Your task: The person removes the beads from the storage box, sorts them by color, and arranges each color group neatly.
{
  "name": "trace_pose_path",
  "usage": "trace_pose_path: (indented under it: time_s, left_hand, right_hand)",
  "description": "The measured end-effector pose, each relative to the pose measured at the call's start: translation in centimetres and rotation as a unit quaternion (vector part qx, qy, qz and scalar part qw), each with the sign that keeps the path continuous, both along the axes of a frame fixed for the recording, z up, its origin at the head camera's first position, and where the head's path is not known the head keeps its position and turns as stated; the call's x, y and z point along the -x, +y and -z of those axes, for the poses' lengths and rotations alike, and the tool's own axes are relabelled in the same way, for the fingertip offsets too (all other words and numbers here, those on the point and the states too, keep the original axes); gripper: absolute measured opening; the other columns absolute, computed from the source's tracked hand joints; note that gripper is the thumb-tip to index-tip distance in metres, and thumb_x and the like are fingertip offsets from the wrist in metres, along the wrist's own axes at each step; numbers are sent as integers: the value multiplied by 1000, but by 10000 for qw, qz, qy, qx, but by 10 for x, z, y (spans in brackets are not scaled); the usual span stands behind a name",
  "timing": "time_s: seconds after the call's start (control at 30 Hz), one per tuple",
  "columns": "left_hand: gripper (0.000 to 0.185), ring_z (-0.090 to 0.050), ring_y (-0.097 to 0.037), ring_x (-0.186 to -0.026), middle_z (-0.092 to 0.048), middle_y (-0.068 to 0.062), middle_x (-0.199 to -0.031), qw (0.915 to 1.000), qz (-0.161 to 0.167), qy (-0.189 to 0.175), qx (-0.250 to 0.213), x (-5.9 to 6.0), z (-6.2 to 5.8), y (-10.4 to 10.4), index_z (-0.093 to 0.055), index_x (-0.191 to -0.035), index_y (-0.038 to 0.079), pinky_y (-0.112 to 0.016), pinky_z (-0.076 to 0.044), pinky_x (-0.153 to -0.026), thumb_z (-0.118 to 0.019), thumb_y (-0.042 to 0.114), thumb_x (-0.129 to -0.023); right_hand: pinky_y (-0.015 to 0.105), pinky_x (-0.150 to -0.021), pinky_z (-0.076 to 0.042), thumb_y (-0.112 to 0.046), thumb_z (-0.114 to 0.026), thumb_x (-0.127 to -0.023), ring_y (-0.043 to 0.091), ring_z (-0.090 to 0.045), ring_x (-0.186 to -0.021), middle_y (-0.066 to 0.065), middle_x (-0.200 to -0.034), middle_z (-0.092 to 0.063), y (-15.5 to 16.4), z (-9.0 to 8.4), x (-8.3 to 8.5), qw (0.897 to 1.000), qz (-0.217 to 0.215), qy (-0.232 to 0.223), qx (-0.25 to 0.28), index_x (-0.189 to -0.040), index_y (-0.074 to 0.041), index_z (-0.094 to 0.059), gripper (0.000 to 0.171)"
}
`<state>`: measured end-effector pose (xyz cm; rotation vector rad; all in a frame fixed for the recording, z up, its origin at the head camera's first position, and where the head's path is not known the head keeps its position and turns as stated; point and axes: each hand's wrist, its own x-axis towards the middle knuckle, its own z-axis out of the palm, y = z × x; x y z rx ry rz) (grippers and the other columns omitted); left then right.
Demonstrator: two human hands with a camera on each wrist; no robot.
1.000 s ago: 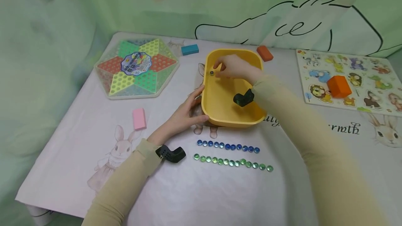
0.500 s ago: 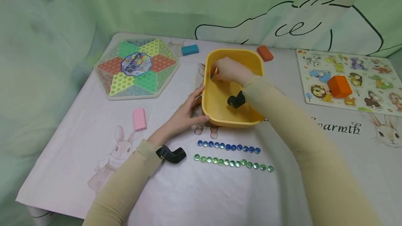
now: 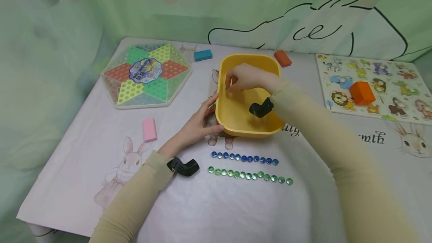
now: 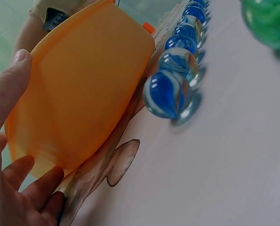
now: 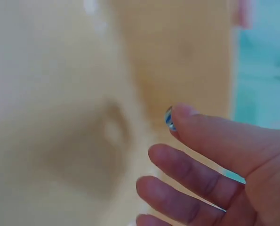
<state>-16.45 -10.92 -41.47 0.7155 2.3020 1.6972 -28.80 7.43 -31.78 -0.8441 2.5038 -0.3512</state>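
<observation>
In yellow tub [image 3: 236, 119]: blue-streaked glass marble [image 5: 169, 118] at fingertip.

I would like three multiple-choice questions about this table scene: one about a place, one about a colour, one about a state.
1. Where is the right hand?
A. inside the yellow tub
B. on the animal puzzle
C. on the pink block

2. What colour is the marble row nearer the tub?
A. green
B. blue
C. red

3. How does the left hand meet the tub?
A. lifts it off the table
B. rests against its outer wall
C. stays apart from it

Answers: 1 A, the hand reaches in over the tub's rim. 2 B, the blue row lies above the green row. 3 B, the fingers lie on the tub's left side, and the tub sits on the table.
</observation>
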Motion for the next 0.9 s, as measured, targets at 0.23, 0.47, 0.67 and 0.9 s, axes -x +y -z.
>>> trace_pose_path:
  time_s: [0.23,0.47,0.67,0.9]
  left_hand:
    - [83,-30,-20,-137,-9,10,-155,9999,-51,-67,103,-1,-1,0,-9,-149,30,-46,-16,-113,-64,25,-87]
    - [84,-31,-19,-136,-15,7,-154,9999,-56,-113,81,-1,-1,1,-9,-148,35,-45,-18,-113,-65,31,-86]
    - [86,-32,-19,-136,-15,8,-154,10000,-58,-48,27,-1,2,-1,-10,-147,36,-44,-19,-113,-64,48,-81]
    - [86,-32,-19,-136,-17,6,-154,9999,43,60,-113,0,2,0,-10,-148,34,-44,-21,-112,-64,45,-82]
  right_hand:
    - [27,-63,-46,-19,-63,-88,21,-57,-70,7,-83,-63,20,-22,-19,9981,-327,83,506,-99,-7,-63,16]
    - [28,-69,-46,-20,-64,-88,18,-54,-78,4,-86,-61,46,-37,-49,9947,-279,-231,967,-101,-12,-63,16]
    - [24,-66,-44,-19,-65,-86,16,-51,-79,1,-83,-57,72,-40,-79,9863,-423,-486,1517,-101,-13,-64,16]
    - [21,-59,-46,-7,-66,-84,8,-52,-69,-6,-76,-56,107,-25,-112,9538,-1328,-747,2589,-98,-16,-64,16]
